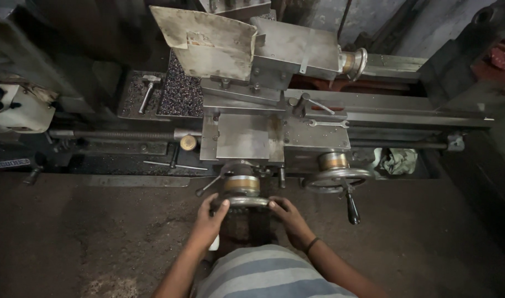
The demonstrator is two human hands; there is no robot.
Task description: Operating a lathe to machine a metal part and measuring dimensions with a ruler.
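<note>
I look down on a grey metal lathe carriage point(247, 135). At its front sits a round steel handwheel point(242, 200). My left hand point(209, 221) grips the wheel's left rim and my right hand point(288, 218) grips its right rim; a dark band circles the right wrist. A second, larger handwheel point(336, 177) with a black handle point(352, 208) stands just right of my right hand, untouched. My striped shirt fills the bottom middle.
A bent metal guard point(205, 44) stands above the carriage. A hammer point(147, 91) lies in a tray of dark chips at the left. A wrench point(328, 123) rests on the carriage. A crumpled rag point(399, 161) lies at the right. Dark floor below.
</note>
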